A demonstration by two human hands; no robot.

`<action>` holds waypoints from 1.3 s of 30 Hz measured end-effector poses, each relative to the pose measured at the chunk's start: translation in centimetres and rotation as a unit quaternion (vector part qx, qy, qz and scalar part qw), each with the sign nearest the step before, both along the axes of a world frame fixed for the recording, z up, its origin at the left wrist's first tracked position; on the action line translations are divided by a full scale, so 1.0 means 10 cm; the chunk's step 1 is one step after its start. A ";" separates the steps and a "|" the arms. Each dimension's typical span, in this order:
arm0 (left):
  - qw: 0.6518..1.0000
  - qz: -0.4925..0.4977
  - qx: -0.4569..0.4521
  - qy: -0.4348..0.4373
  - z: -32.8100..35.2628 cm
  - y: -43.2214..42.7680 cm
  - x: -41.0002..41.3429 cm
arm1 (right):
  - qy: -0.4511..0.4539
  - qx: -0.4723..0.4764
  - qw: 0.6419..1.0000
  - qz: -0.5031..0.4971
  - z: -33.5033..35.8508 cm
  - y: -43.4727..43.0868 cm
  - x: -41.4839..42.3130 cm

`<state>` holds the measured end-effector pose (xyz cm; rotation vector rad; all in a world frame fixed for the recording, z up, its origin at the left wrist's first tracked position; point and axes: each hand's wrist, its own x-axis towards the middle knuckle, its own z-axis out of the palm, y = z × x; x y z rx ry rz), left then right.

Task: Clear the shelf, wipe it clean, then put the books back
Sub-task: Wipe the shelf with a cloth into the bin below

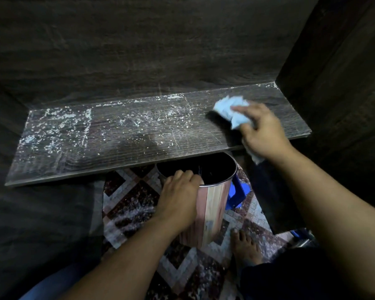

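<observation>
We see the main risk in the sweep itself. The white crumbs (52, 126) lie thickest toward 9 o'clock on the shelf (121, 135), well apart from the bin (212, 202), whose mouth sits under the shelf's front edge at 6 o'clock. If we pull the cloth (227, 107) straight forward instead of steering toward that mouth, the grit will probably go over the edge beside the rim and land on the patterned floor (130, 202). A tail of the cloth also hangs past the front edge under the right hand (262, 131), and it could flick crumbs off where nothing catches them. The right fingers (239, 109) grasp the bunched cloth and press it to the board at 2 o'clock. The left hand (180, 195) has its fingers hooked over the bin's near rim, so a hard tug might tip it. The shelf runs across the view from 9 to 3 o'clock, a dark, grained board with nothing standing on it. It looks nearly clean around the cloth, is speckled white leftward and along the back edge, and carries faint scratches. We cannot tell whether the cloth is damp, and no books are in view.
</observation>
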<state>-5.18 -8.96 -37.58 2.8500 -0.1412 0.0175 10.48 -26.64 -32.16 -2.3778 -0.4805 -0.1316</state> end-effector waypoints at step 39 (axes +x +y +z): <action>1.000 0.009 -0.010 0.021 0.07 -0.03 0.06 | 0.043 -0.203 0.964 -0.165 -0.09 -0.46 1.09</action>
